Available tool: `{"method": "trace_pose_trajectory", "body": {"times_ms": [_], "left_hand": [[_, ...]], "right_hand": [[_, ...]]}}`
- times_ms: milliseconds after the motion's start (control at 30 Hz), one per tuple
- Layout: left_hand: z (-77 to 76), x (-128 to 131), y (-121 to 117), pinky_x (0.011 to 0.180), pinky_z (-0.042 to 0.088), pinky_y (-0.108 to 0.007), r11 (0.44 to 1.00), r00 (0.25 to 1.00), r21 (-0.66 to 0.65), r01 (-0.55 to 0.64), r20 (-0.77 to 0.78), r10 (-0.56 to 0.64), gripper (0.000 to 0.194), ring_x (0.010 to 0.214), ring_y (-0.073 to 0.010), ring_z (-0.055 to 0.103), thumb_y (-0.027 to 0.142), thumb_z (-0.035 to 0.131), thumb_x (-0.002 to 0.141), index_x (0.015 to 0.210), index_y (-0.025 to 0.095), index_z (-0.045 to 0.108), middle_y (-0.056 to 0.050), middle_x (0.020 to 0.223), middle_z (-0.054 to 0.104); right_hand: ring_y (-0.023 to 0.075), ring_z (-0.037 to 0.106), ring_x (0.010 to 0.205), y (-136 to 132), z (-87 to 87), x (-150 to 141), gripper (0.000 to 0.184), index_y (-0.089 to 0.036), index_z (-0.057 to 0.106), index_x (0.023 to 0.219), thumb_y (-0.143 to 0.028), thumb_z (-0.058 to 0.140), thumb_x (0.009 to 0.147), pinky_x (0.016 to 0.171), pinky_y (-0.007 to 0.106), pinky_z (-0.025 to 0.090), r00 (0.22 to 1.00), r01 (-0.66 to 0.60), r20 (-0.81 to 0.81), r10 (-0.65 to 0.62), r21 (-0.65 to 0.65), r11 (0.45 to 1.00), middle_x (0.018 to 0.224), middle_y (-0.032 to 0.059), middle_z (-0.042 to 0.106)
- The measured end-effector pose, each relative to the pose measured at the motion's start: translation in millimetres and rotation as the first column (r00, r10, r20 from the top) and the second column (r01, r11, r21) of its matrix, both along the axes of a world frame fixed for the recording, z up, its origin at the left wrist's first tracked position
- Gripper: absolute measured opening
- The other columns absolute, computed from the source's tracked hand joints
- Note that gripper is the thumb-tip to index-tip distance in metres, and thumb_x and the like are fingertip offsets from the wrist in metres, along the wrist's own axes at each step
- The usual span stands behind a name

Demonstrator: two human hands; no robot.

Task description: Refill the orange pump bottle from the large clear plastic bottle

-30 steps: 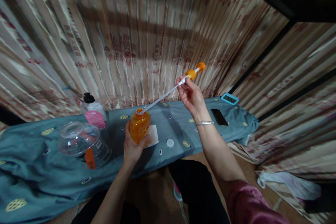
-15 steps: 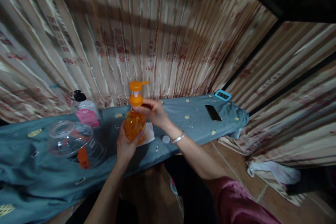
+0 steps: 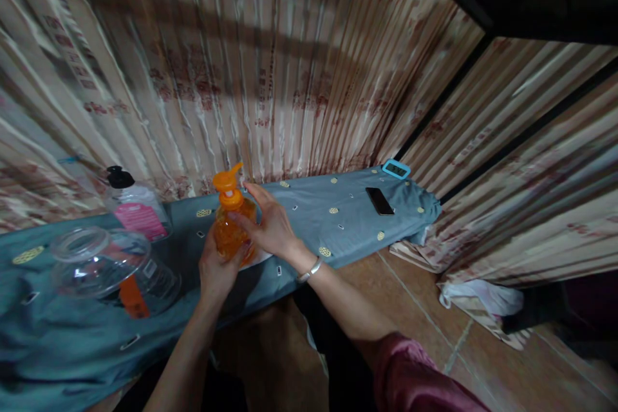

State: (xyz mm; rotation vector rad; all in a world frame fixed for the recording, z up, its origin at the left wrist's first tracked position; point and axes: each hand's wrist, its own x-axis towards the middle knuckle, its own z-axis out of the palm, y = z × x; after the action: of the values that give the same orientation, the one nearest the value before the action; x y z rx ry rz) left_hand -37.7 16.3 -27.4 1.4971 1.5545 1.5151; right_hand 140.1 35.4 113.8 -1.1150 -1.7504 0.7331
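An orange pump bottle (image 3: 226, 238) stands tilted slightly over the bench, its orange pump head (image 3: 228, 188) seated on the neck and the spout pointing up to the right. My left hand (image 3: 219, 270) is wrapped round the bottle's lower left side. From the right, my right hand (image 3: 270, 225) lies against it, thumb across the front and fingers along the far side, partly hidden. Under the bottle a bit of white paper or cloth (image 3: 258, 259) shows.
To the left lie a large clear plastic jar (image 3: 161, 283) and a clear bottle with pink label (image 3: 142, 219) and black top. A phone (image 3: 380, 201) and blue-framed digital clock (image 3: 396, 169) rest on the right of the cloth-covered bench (image 3: 313, 206). Curtains (image 3: 203, 77) hang behind.
The pump head has come down onto the bottle's neck. My right hand has moved from the pump's collar to the bottle's side. The round white disc on the bench no longer shows.
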Motion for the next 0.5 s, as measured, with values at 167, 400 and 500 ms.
{"method": "trace_pose_trajectory", "body": {"times_ms": [167, 400, 500], "left_hand": [[-3.5, 0.7, 1.0, 0.122, 0.076, -0.060, 0.999, 1.000, 0.032, -0.018, -0.009, 0.018, 0.090, 0.142, -0.0459, 0.092, 0.070, 0.103, 0.087, 0.162, 0.026, 0.080, -0.019, 0.154, 0.093], [-2.5, 1.3, -1.8, 0.121, 0.076, -0.059, 1.000, 1.000, -0.014, -0.012, 0.008, 0.012, 0.084, 0.140, -0.0443, 0.093, 0.065, 0.105, 0.088, 0.160, 0.028, 0.080, -0.017, 0.152, 0.094], [-0.3, 4.1, -3.2, 0.121, 0.076, -0.061, 1.000, 1.000, -0.021, -0.016, 0.023, 0.016, 0.086, 0.140, -0.0454, 0.093, 0.064, 0.104, 0.087, 0.159, 0.027, 0.079, -0.018, 0.152, 0.094]], "right_hand": [[0.0413, 0.065, 0.188, 1.6, 17.8, 11.7, 0.110, -0.023, 0.066, 0.190, -0.060, 0.113, 0.098, 0.159, 0.062, 0.049, 0.994, -0.104, 0.033, 0.105, -0.020, 0.994, 0.200, 0.0198, 0.067], [0.0351, 0.088, 0.160, 47.6, 16.9, 20.6, 0.057, -0.029, 0.094, 0.149, -0.045, 0.115, 0.099, 0.147, 0.055, 0.066, 0.917, -0.392, -0.119, 0.380, -0.101, 0.914, 0.164, 0.0089, 0.095], [0.0317, 0.091, 0.152, 56.9, 9.1, 21.8, 0.050, -0.028, 0.094, 0.140, -0.048, 0.114, 0.098, 0.143, 0.053, 0.068, 0.868, -0.475, -0.194, 0.457, -0.054, 0.878, 0.155, 0.0078, 0.097]]}}
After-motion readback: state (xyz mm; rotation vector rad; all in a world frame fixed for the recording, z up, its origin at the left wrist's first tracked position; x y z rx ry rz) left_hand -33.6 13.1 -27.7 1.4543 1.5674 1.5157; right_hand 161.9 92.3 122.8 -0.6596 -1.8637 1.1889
